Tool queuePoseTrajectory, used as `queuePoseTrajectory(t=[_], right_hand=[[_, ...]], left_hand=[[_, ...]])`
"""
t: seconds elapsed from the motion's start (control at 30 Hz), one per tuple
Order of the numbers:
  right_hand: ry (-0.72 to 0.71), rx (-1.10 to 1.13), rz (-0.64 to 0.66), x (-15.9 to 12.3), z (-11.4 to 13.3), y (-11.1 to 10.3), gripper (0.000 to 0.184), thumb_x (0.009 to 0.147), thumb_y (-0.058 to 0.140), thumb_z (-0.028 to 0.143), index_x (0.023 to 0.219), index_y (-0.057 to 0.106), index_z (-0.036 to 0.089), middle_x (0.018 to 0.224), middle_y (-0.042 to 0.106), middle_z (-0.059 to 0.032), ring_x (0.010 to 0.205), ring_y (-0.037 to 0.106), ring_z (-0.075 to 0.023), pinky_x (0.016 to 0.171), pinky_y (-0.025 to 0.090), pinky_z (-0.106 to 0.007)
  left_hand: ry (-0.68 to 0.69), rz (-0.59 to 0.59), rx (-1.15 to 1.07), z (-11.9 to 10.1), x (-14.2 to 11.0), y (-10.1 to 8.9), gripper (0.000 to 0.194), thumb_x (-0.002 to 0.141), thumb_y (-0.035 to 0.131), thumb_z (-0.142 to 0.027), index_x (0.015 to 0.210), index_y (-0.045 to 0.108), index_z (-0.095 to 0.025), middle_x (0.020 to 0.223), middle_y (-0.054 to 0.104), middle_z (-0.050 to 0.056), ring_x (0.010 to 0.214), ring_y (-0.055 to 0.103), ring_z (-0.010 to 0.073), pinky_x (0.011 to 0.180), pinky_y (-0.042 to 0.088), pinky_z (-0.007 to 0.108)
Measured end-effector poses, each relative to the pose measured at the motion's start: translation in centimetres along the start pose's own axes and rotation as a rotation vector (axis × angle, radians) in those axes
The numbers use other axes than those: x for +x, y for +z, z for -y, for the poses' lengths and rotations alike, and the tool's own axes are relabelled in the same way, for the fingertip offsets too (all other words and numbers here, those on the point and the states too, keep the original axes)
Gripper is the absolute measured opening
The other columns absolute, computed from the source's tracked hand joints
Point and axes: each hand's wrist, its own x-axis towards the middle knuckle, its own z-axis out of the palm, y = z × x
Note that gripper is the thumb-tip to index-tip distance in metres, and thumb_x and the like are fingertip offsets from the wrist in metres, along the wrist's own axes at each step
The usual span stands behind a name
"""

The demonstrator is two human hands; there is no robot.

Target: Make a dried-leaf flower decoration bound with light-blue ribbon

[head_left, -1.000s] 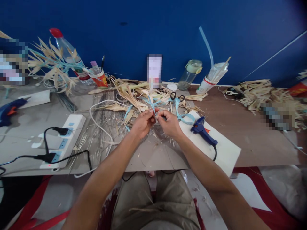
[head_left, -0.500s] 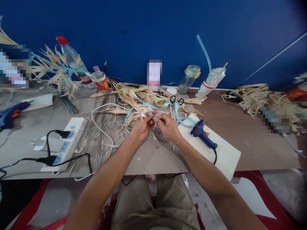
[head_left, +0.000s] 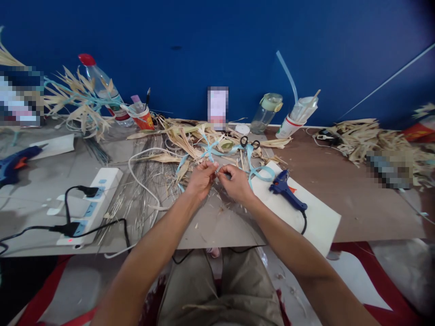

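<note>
My left hand (head_left: 200, 180) is closed in a pinch on a light blue, tape-wrapped stem (head_left: 210, 151), which sticks up past the fingertips with thin blue ends spreading out. Beside it, almost touching, my right hand (head_left: 235, 182) has thumb and forefinger pressed together. What lies in that pinch is too small to make out. Light blue tape (head_left: 267, 173) lies in a loop just right of my right hand. Behind both hands spreads a pile of dry corn husks (head_left: 183, 136), with black-handled scissors (head_left: 249, 143) at its right side.
On the right, a blue glue gun (head_left: 288, 192) rests on a white board (head_left: 316, 222). A power strip (head_left: 110, 181) with black cords lies left, near thin wires (head_left: 139, 181). Along the blue wall stand a phone (head_left: 218, 106), bottle (head_left: 267, 113) and cups (head_left: 290, 124).
My left hand has turned, and the blue-wrapped stem now shows above its fingertips. Both hands have shifted slightly left, with the fingertips still close together.
</note>
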Motion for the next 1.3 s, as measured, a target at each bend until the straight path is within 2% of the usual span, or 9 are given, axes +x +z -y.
queuePoseTrajectory(t=[0.17,0.37,0.5,0.6,0.7,0.87,1.1,1.2,1.3], right_hand=[[-0.022,-0.053,-0.006,-0.1,0.3,0.0,0.011,0.078,0.052,0.024,0.073,0.061,0.019,0.075,0.065,-0.0030,0.070,0.058,-0.0160,0.068,0.042,-0.028],[-0.001,-0.104,-0.007,-0.2,0.7,-0.2,0.012,0.077,0.050,0.023,0.070,0.059,0.019,0.072,0.064,-0.0032,0.069,0.057,-0.0160,0.066,0.040,-0.027],[0.006,-0.073,-0.015,-0.2,0.8,-0.5,0.011,0.076,0.050,0.023,0.072,0.059,0.019,0.072,0.064,-0.0025,0.068,0.056,-0.0153,0.066,0.040,-0.027],[0.001,0.010,-0.018,-0.1,0.9,-0.8,0.011,0.076,0.049,0.022,0.073,0.059,0.018,0.073,0.064,-0.0014,0.069,0.056,-0.0145,0.066,0.040,-0.027],[0.013,0.111,-0.002,0.0,1.1,-1.1,0.011,0.076,0.050,0.023,0.070,0.057,0.018,0.069,0.062,0.0001,0.066,0.054,-0.0134,0.065,0.039,-0.026],[0.095,0.226,0.060,0.3,1.1,-1.1,0.014,0.075,0.053,0.029,0.068,0.057,0.017,0.064,0.058,0.0009,0.060,0.048,-0.0119,0.060,0.037,-0.026],[0.140,0.236,0.064,0.4,0.6,-0.7,0.016,0.073,0.055,0.032,0.068,0.058,0.017,0.062,0.056,0.0011,0.059,0.046,-0.0114,0.058,0.036,-0.025],[0.155,0.226,0.064,0.4,0.6,-0.7,0.018,0.073,0.055,0.034,0.069,0.059,0.017,0.063,0.056,0.0007,0.059,0.046,-0.0118,0.058,0.035,-0.025],[0.161,0.197,0.051,0.4,0.7,-0.7,0.019,0.072,0.055,0.035,0.066,0.057,0.017,0.059,0.054,0.0013,0.058,0.044,-0.0121,0.056,0.033,-0.025]], left_hand=[[0.167,-0.059,0.094,0.8,0.3,0.0,0.032,0.059,0.078,-0.020,0.056,0.046,-0.016,0.049,0.043,-0.008,0.048,0.038,0.0040,0.051,0.030,0.020],[0.179,-0.008,0.106,1.0,0.2,0.1,0.034,0.058,0.079,-0.025,0.059,0.047,-0.016,0.052,0.043,-0.008,0.050,0.038,0.0047,0.053,0.030,0.020],[0.122,0.125,0.044,0.0,-0.5,0.4,0.029,0.060,0.079,-0.025,0.062,0.053,-0.014,0.057,0.048,-0.006,0.055,0.041,0.0051,0.056,0.034,0.020],[0.021,0.242,-0.013,-0.8,-0.9,0.4,0.021,0.063,0.076,-0.024,0.074,0.063,-0.012,0.069,0.057,-0.001,0.058,0.045,0.0054,0.058,0.036,0.021],[-0.022,0.285,-0.031,-1.2,-1.0,0.2,0.016,0.063,0.075,-0.019,0.074,0.065,-0.011,0.071,0.060,0.001,0.058,0.045,0.0054,0.059,0.038,0.021],[0.001,0.224,-0.052,-0.9,-0.6,0.0,0.015,0.061,0.077,-0.016,0.069,0.065,-0.012,0.060,0.056,-0.002,0.051,0.042,0.0039,0.056,0.038,0.020],[0.025,0.183,-0.002,-0.2,-0.1,-0.2,0.024,0.057,0.080,-0.020,0.064,0.059,-0.013,0.065,0.059,-0.002,0.055,0.046,0.0046,0.057,0.038,0.019],[0.090,0.174,0.145,-0.2,0.0,-0.4,0.022,0.063,0.076,-0.026,0.067,0.059,-0.014,0.061,0.055,-0.003,0.053,0.043,0.0048,0.056,0.036,0.020],[0.196,0.152,0.431,-0.4,0.1,-0.7,0.018,0.070,0.069,-0.026,0.064,0.057,-0.014,0.052,0.050,-0.004,0.050,0.040,0.0059,0.051,0.031,0.020]])
